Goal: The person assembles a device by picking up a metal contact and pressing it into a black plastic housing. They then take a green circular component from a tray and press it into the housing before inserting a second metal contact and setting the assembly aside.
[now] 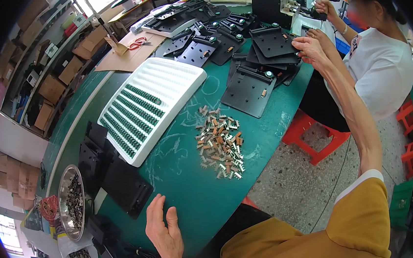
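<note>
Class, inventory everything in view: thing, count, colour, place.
Table: one, green, centre
Plates: many, black, far end and near left
Tray: one, white, mid-table
Tray parts: many, dark green, in rows
Small parts: many, silver and brown, right of tray
Cardboard sheet: one, brown, left of plates
Scissors: one, red-handled, on sheet
Bowl: one, silver, near left
Machine: one, black, far end
Boxes: many, brown, far left
Stools: at least three, red, right
Co-workers: two, one in white, right and far end
Left hand: one, bare, open, over table
Right hand: one, bare, at far plate's corner
</note>
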A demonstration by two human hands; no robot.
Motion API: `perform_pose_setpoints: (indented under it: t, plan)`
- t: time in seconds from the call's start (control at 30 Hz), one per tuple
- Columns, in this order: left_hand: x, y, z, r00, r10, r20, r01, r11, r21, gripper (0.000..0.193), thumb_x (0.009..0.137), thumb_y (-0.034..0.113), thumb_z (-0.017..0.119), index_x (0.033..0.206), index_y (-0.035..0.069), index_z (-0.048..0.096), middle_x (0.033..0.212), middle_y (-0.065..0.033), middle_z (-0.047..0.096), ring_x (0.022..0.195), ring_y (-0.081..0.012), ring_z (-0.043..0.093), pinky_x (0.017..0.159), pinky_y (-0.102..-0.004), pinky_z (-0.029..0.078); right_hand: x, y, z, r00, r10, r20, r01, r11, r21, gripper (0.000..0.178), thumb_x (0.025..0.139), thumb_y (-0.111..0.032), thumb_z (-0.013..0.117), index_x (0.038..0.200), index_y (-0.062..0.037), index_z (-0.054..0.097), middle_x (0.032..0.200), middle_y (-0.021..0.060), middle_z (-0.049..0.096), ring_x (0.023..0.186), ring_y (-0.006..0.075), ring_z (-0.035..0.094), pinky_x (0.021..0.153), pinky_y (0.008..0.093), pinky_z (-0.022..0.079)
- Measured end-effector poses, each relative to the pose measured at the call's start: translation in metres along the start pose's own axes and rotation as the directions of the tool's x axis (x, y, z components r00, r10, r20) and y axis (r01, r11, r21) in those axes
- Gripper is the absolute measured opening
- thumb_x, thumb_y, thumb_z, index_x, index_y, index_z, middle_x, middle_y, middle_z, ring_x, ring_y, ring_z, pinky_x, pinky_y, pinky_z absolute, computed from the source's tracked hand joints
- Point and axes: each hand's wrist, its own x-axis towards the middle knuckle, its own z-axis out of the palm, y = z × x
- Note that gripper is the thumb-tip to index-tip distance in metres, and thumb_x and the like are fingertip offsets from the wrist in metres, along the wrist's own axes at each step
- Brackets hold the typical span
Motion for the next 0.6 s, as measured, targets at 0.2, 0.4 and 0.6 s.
perform_pose_setpoints:
  t: [0.2, 0.4, 0.6]
  plan:
    - [0.0, 0.012, -0.005, 0.993, -0.096, 0.076, 0.099, 0.994, -0.048, 0.03, 0.097, 0.016, 0.063, 0.119, -0.003, 0.064, 0.122, -0.0208, 0.065, 0.111, -0.0371, 0.063, 0.094, -0.0416, 0.051, 0.003, 0.007, -0.01, 0.991, -0.127, -0.037, 0.126, 0.992, -0.029, 0.034, 0.09, -0.034, 0.073, 0.114, -0.0099, 0.068, 0.085, -0.0054, 0.058, 0.067, 0.006, 0.053, 0.051, 0.0204, 0.038]
    - [-0.002, 0.004, -0.008, 0.999, -0.014, 0.029, 0.011, 0.996, 0.086, 0.033, 0.086, 0.01, 0.071, 0.117, -0.001, 0.065, 0.126, -0.0186, 0.063, 0.116, -0.0362, 0.058, 0.097, -0.0428, 0.049, -0.038, -0.036, 0.023, 0.828, -0.553, -0.093, 0.416, 0.718, -0.558, 0.041, 0.1, -0.029, 0.059, 0.127, 0.0005, 0.063, 0.125, 0.0136, 0.066, 0.117, 0.0221, 0.061, 0.101, 0.0304, 0.044]
    - [0.0, 0.004, 0.005, 0.989, 0.08, 0.122, -0.107, 0.966, 0.236, 0.044, 0.083, 0.014, 0.075, 0.122, -0.001, 0.062, 0.133, -0.0208, 0.057, 0.124, -0.0384, 0.053, 0.102, -0.046, 0.044, -0.111, -0.064, 0.117, 0.781, -0.621, 0.059, 0.624, 0.773, -0.116, 0.031, 0.098, -0.017, 0.064, 0.128, -0.0078, 0.066, 0.11, 0.0011, 0.067, 0.099, 0.0095, 0.062, 0.088, 0.0234, 0.047]
